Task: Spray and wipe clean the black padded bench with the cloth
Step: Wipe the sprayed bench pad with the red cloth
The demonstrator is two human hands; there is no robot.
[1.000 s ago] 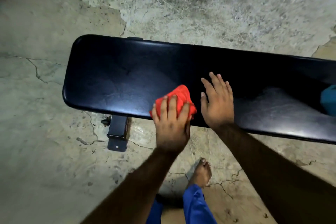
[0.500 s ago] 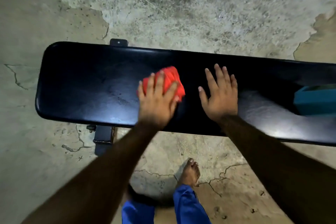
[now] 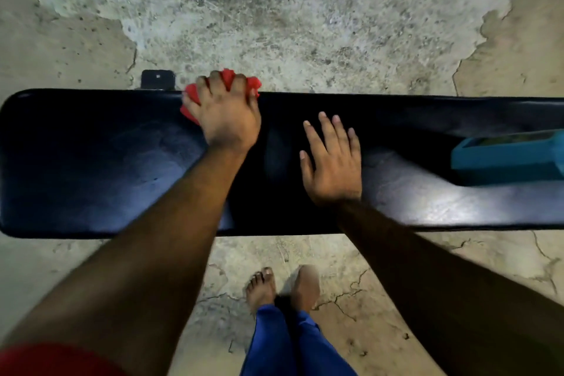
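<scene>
The black padded bench runs across the view from left to right. My left hand is shut on a bunched red cloth and presses it against the bench's far edge, left of centre. Most of the cloth is hidden under the fingers. My right hand lies flat on the middle of the pad with its fingers spread, holding nothing. Streaky shine shows on the pad on both sides of my arms.
A teal object lies on the bench at the right edge of the view. A black frame foot sticks out behind the far edge. The floor is cracked concrete. My bare feet stand close to the near side.
My left hand has pushed the red cloth from the bench's near edge across the pad to its far edge. My right hand has stayed flat on the pad.
</scene>
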